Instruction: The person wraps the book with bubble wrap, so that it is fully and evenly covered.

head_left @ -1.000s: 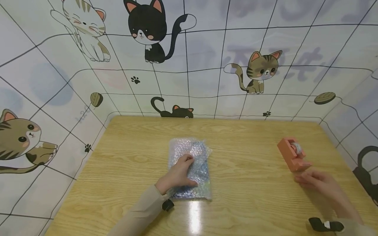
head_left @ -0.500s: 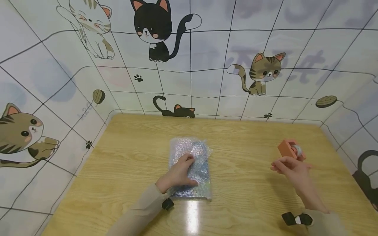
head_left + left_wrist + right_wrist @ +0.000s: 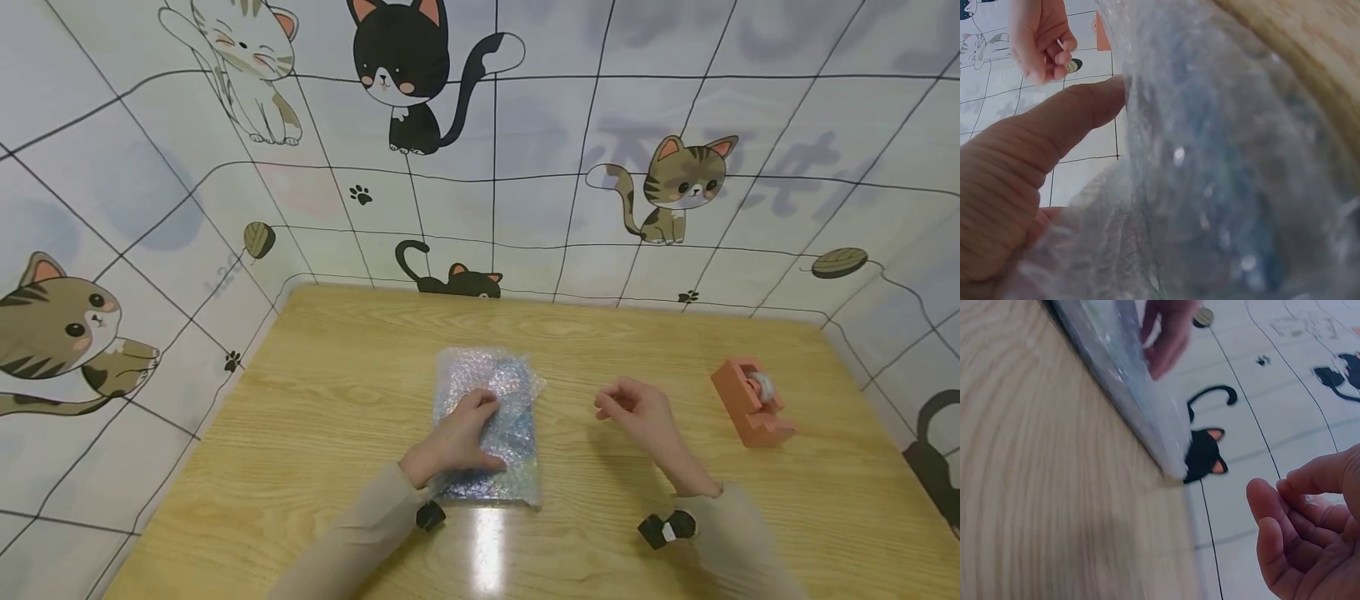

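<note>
A flat package wrapped in bubble wrap (image 3: pixel 516 421) lies on the wooden table, bluish and pink through the plastic. My left hand (image 3: pixel 453 446) rests on its left half, thumb and fingers spread, pressing the wrap. In the left wrist view the thumb (image 3: pixel 1079 112) lies against the crinkled plastic. To the package's right, my right hand (image 3: pixel 643 417) is raised over the table with thumb and fingertips together. They pinch a small clear piece of tape (image 3: pixel 1311 500), which shows as a faint glint. Farther right stands a coral tape dispenser (image 3: pixel 742 408) with a roll in it.
The wooden table (image 3: pixel 360 350) backs onto a wall sheet (image 3: pixel 540 200) printed with grid lines and cartoon cats. The same sheet continues along both sides. Black camera straps (image 3: pixel 667 529) sit on the wrists over beige sleeves.
My right hand has left the tape dispenser and moved left toward the package, carrying the piece of tape. My left hand stays on the bubble wrap. The head view has shifted slightly.
</note>
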{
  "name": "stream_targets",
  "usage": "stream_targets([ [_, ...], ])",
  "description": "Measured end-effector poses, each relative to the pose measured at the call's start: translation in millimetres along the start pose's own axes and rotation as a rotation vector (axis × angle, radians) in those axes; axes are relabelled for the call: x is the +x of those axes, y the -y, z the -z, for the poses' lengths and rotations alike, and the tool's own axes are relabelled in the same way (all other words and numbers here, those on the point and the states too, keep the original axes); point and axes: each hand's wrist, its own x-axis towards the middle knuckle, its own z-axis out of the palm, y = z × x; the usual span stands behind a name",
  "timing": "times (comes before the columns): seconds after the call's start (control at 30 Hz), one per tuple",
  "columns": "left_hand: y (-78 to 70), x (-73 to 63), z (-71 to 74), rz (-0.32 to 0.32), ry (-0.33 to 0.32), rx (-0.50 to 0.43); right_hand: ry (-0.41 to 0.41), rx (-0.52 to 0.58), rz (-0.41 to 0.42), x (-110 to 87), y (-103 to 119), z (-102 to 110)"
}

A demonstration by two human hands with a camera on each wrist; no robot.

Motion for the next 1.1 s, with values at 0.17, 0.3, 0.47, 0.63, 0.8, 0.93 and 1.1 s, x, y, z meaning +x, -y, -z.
stream_targets([
  [0.17,-0.7,0.4,0.8,0.0,0.005,-0.005,0.074,-0.028,0.072,7.9,6,-29],
  [0.3,-0.5,0.7,1.0,-0.013,-0.007,-0.008,0.133,-0.071,0.121,11.3,10,-49],
  [0.47,0.7,1.0,0.6,-0.013,-0.012,-0.005,0.157,-0.155,0.168,15.7,14,-68],
  [0.63,0.8,0.9,1.3,-0.023,-0.022,0.0,0.163,-0.229,0.208,18.1,17,-81],
  [0.8,1.3,1.4,1.1,-0.018,-0.018,-0.001,0.17,-0.336,0.254,18.5,21,-91],
  [0.93,1.6,1.2,1.0,-0.002,-0.003,-0.007,0.154,-0.39,0.333,18.4,20,-95],
  [1.1,2.3,1.1,0.8,-0.006,-0.008,0.001,0.153,-0.424,0.448,19.1,17,-99],
])
